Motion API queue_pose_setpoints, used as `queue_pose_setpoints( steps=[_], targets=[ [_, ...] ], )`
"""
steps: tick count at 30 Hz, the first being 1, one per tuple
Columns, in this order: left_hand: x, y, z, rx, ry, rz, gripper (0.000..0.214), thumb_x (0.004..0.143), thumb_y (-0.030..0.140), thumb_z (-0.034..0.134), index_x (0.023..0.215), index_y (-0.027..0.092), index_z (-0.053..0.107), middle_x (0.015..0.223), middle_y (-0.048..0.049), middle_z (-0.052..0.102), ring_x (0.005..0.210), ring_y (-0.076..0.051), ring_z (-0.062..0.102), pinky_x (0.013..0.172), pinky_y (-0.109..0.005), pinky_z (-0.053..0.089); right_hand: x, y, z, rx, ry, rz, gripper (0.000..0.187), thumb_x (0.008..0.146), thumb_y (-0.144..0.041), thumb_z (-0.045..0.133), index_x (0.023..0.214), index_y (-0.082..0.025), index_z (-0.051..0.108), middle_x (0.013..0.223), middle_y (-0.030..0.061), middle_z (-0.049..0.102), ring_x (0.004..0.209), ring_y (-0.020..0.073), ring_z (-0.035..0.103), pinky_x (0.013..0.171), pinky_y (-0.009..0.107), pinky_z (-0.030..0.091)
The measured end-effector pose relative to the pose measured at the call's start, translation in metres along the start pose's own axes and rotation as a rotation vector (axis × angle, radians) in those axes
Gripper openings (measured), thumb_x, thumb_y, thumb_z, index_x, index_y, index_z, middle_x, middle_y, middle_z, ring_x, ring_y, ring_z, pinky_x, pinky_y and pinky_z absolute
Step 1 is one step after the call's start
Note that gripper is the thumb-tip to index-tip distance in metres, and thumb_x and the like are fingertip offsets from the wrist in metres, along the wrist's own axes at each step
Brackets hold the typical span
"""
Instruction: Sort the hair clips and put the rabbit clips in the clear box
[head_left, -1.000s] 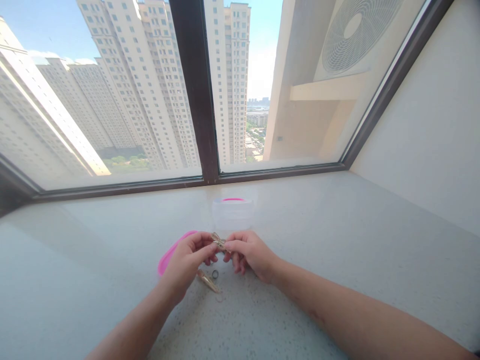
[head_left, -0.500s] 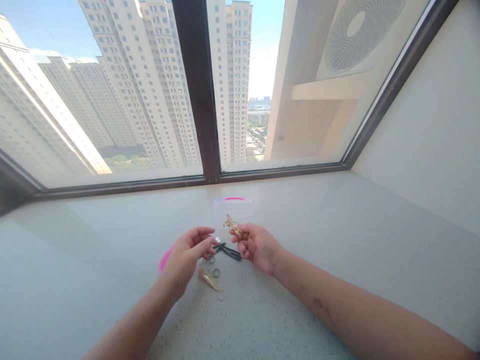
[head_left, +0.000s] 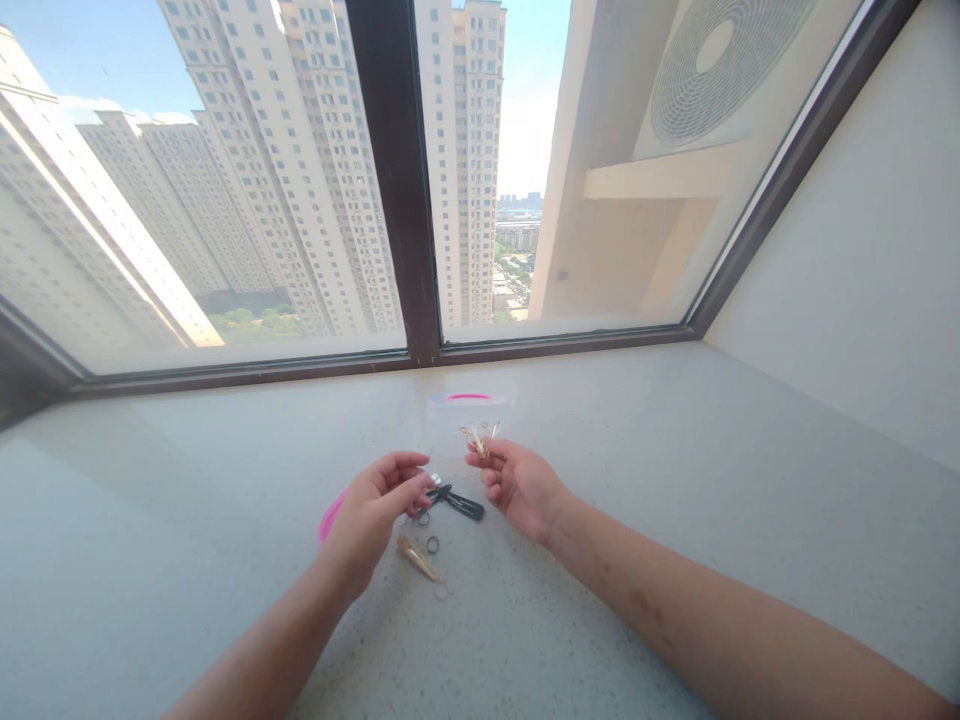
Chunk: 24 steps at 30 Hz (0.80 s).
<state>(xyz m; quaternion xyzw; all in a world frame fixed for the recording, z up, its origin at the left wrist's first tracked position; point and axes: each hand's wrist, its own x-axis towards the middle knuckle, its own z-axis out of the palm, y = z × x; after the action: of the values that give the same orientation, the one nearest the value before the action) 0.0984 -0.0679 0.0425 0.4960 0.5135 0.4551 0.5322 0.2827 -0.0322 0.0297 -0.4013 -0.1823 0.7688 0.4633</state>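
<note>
A gold-coloured metal hair claw clip (head_left: 478, 441) is pinched between the thumb and fingers of my right hand (head_left: 523, 492), raised in front of a clear plastic box. My left hand (head_left: 381, 505) hovers over the small things with its fingers loosely bent and apart, and I see nothing held in it. By its fingertips are black snap hair clips (head_left: 463, 504) and a small silvery piece (head_left: 435, 480). Below them lie a dark ring (head_left: 433, 545), a beige hair clip (head_left: 417, 558) and a pale thin loop (head_left: 441, 592). The left hand partly hides the pile.
The clear box (head_left: 442, 412) with a pink strip stands toward the window. A pink rim (head_left: 331, 518) shows behind my left hand. The speckled pale sill (head_left: 525, 640) runs to the dark window frame (head_left: 262, 376), with a white wall (head_left: 847, 260) at right.
My right hand has turned the gold claw clip, so its prongs now point up and away, and has shifted slightly right. My left hand has stayed in place.
</note>
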Motion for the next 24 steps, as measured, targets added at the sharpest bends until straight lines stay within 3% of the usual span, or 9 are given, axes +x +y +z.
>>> queue_pose_setpoints(
  steps=[9, 18, 24],
  targets=[
    [0.0006, -0.0005, 0.0, 0.001, 0.0, 0.0, 0.031, 0.075, 0.03, 0.068, 0.1, 0.013, 0.06, 0.078, -0.0035, 0.063, 0.065, -0.013, 0.055, 0.062, -0.025, 0.042, 0.001, -0.0014, -0.0006, -0.021, -0.009, -0.051, 0.016, 0.085, -0.023, 0.059, 0.092, -0.009, 0.064, 0.077, 0.0063, 0.066, 0.041, 0.0019, 0.044, 0.034, 0.01, 0.036],
    [-0.0005, 0.0008, 0.0015, 0.005, 0.005, 0.0, 0.03, 0.075, 0.031, 0.068, 0.099, 0.014, 0.06, 0.078, -0.0026, 0.063, 0.064, -0.012, 0.056, 0.061, -0.024, 0.042, -0.0027, -0.0072, 0.0003, 0.0, -0.063, -0.041, 0.016, 0.079, -0.01, 0.053, 0.09, -0.006, 0.064, 0.074, 0.0074, 0.064, 0.044, 0.0031, 0.045, 0.037, 0.012, 0.035],
    [0.0022, 0.0017, -0.005, 0.102, 0.029, 0.048, 0.031, 0.075, 0.033, 0.065, 0.1, 0.015, 0.06, 0.079, -0.002, 0.061, 0.064, -0.013, 0.055, 0.061, -0.026, 0.042, -0.0012, -0.0011, -0.0034, -0.212, -0.115, -0.161, 0.019, 0.074, -0.018, 0.059, 0.091, -0.01, 0.064, 0.065, 0.0015, 0.06, 0.039, 0.0033, 0.038, 0.035, 0.016, 0.026]
  ],
)
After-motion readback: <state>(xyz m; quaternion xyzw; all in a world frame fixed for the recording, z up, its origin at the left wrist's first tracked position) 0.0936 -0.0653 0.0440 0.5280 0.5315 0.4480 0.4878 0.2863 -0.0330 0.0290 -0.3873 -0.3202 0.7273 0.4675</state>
